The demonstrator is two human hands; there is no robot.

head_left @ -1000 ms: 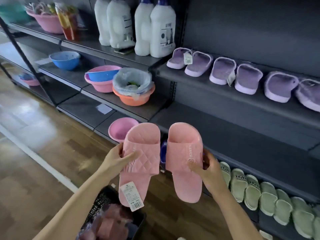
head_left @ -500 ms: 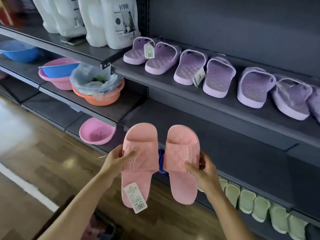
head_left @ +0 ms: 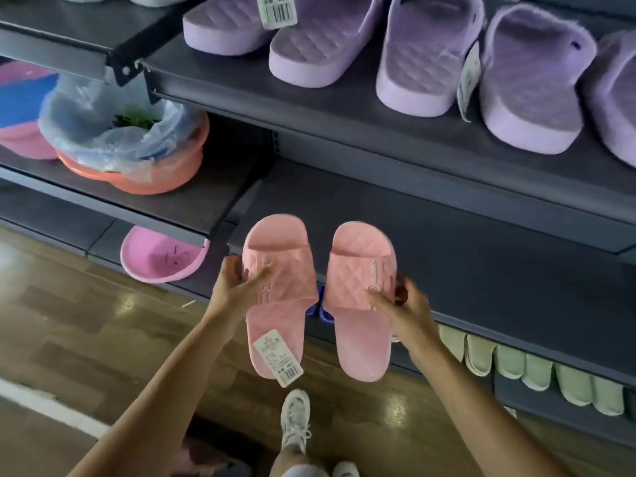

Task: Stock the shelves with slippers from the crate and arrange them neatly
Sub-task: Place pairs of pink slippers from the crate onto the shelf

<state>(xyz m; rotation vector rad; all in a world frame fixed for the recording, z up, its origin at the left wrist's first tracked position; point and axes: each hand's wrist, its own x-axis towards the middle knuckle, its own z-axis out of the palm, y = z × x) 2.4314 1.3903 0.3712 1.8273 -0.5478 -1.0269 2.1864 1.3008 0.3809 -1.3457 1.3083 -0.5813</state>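
Observation:
My left hand [head_left: 237,287] grips a pink slipper [head_left: 275,270] by its quilted strap; a white price tag [head_left: 278,358] hangs at its heel. My right hand [head_left: 402,304] grips the second pink slipper [head_left: 361,277] by its strap. Both slippers point toes-first at the dark grey middle shelf [head_left: 481,270], their toes over its front left corner. A blue fastener [head_left: 318,309] shows between them. The crate [head_left: 210,459] is barely visible at the bottom edge, with something pink in it.
Purple slippers [head_left: 426,53] line the upper shelf [head_left: 344,108]. Pale green slippers [head_left: 537,373] stand on the lowest shelf at right. An orange basin with a plastic bag [head_left: 137,156] and a pink basin [head_left: 161,256] sit on shelves at left. My white shoe [head_left: 296,421] stands on the wooden floor.
I have moved closer to the shelves. Both hands have carried the pink pair forward, so the toes now reach over the middle shelf's edge. The crate has slipped nearly out of view.

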